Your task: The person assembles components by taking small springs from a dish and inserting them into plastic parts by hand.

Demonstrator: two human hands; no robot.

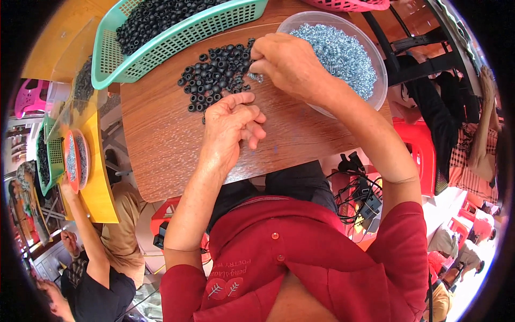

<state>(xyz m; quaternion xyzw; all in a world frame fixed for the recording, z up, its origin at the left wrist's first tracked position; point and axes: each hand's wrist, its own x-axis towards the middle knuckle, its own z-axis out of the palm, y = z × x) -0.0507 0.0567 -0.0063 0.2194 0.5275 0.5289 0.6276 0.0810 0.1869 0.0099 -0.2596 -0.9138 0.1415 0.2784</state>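
A loose pile of small black hollow round plastic pieces (212, 80) lies on the brown wood-grain table (161, 145). My right hand (289, 67) is at the pile's right edge, thumb and forefinger bent toward each other. Whatever lies between those fingertips is hidden. Just below them are a few small metal springs (255, 78). My left hand (233, 123) hovers near the pile's lower edge, its fingers curled in and the forefinger pointing right. I cannot make out anything inside it. Beyond my right wrist stands a clear round tub (380, 80) full of silvery-blue springs (340, 56).
A green plastic basket (177, 47) of black pieces stands at the far left, and a pink basket (348, 4) at the far edge. Left, a co-worker's arm (86, 225) reaches to an orange tray (71, 161) on a yellow table (102, 182). Red stools (421, 153) stand right.
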